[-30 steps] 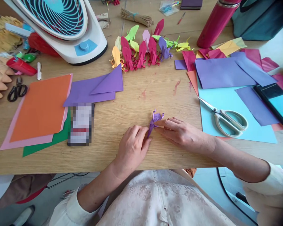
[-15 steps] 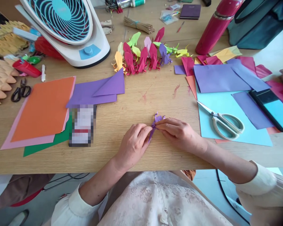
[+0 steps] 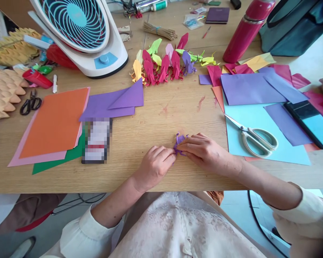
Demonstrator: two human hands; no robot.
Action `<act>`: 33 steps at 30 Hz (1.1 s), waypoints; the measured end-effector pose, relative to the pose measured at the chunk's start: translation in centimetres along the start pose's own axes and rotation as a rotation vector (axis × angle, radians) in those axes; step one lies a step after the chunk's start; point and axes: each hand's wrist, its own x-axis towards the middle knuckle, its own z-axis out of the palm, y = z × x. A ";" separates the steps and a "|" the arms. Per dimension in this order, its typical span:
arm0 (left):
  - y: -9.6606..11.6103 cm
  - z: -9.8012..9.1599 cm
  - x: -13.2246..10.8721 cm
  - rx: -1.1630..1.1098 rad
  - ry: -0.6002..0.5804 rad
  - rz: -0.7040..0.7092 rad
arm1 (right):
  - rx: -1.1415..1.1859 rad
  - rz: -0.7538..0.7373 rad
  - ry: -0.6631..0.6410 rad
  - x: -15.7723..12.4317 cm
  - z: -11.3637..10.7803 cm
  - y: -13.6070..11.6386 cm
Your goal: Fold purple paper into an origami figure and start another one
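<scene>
A small folded purple paper figure [image 3: 179, 140] lies on the wooden table [image 3: 156, 118] near its front edge. My left hand [image 3: 156, 165] pinches its left end with curled fingers. My right hand [image 3: 204, 152] pinches its right side, fingers pressed together over the paper. Most of the figure is hidden under my fingertips; only its upper tip shows.
A row of folded paper figures [image 3: 164, 62] stands at mid-table. White scissors [image 3: 255, 138] lie on a light blue sheet [image 3: 269, 150] to the right, beside purple sheets [image 3: 250, 87]. At left lie orange paper [image 3: 56, 122], a folded purple sheet [image 3: 113, 104], black scissors [image 3: 29, 104] and a fan [image 3: 80, 32]. A red bottle [image 3: 244, 30] stands behind.
Both hands have closed in tighter on the purple figure, pressing it lower against the table. The view has shifted slightly, so the table items sit a little to the right.
</scene>
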 end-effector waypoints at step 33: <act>1.1 0.3 2.3 -0.209 -0.009 -0.618 | 0.117 0.035 0.095 0.3 1.8 1.1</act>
